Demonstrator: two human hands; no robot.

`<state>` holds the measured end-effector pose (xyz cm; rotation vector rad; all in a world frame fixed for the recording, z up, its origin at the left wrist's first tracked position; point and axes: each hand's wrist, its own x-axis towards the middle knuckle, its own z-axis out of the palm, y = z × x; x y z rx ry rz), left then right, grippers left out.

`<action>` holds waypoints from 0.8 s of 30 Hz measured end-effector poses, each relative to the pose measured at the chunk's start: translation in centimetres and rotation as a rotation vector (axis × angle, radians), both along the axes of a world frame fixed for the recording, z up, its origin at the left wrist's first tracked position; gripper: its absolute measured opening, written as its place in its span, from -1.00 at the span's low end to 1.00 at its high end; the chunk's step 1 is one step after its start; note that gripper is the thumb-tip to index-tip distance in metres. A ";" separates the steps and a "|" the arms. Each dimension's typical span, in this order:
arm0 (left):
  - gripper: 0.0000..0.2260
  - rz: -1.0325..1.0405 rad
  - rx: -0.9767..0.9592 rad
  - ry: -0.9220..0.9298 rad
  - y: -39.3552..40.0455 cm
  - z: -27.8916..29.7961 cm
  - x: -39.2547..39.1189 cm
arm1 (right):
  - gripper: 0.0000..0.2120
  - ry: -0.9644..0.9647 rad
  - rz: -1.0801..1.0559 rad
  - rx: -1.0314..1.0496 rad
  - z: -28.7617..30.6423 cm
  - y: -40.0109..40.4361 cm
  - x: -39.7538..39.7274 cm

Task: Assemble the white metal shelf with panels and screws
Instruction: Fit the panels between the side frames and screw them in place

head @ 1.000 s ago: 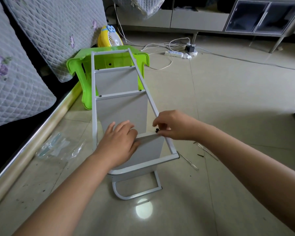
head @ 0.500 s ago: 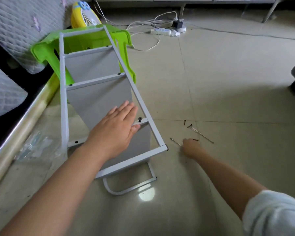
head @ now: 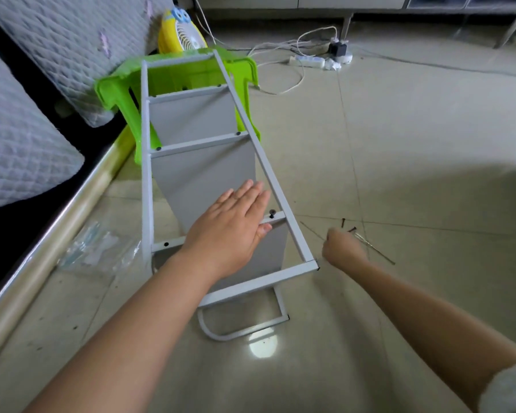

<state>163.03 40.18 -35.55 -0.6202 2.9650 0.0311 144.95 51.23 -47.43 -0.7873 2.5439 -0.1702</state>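
Two hands are working at the white metal shelf frame [head: 209,150], which is lying on its side on the tiled floor [head: 414,144], its far end propped on a bright green plastic stool [head: 116,87]. The left hand [head: 236,231] is pressing flat, fingers straight, on the nearest grey shelf panel [head: 277,245] beside a black screw [head: 271,212]. The right hand [head: 341,248] is curling over small dark screws [head: 347,228] on the floor (whether it is pinching one is hidden).

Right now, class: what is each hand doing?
Left hand: open, flat on the grey metal shelf panel.
Right hand: curled near loose black screws; contents hidden.
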 end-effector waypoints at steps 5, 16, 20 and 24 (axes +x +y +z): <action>-0.49 0.019 0.036 -0.064 -0.3 1.6 1.2 | -0.81 0.043 0.086 -0.526 11.6 -2.3 0.2; -0.03 -0.040 0.155 -0.103 0.8 2.3 8.0 | -0.85 0.073 0.354 -1.058 18.6 -0.9 4.7; -0.06 0.029 0.127 -0.074 1.6 2.3 7.5 | -0.58 0.076 0.404 -1.098 18.0 -0.8 5.2; -0.11 0.035 0.107 -0.036 2.2 2.0 6.6 | -0.52 0.084 0.435 -1.135 17.9 -0.9 5.4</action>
